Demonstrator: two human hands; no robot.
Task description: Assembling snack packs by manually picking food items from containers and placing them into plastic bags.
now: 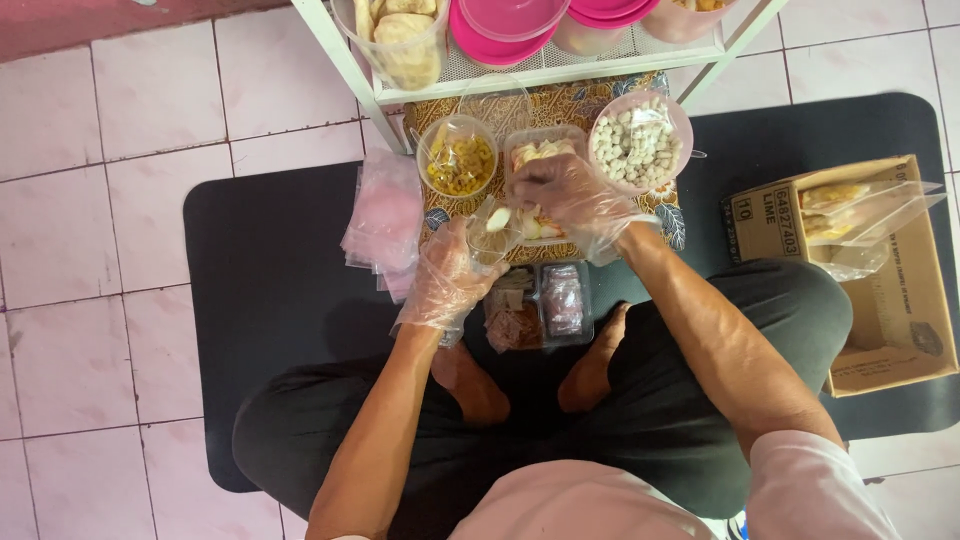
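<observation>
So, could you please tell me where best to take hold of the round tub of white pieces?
Probably by the pink rim of the round tub of white pieces, on its far-right side, coming from above. The tub stands upright and open, and the right hand crowds its near-left edge, so fingers would fit best opposite.

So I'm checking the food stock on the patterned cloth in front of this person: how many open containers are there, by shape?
Round tubs: 2, a tub of yellow curly snacks and a tub of small white pieces
Rectangular trays: 2, a clear tray under the right hand and a divided tray near the left hand
Total: 4
</observation>
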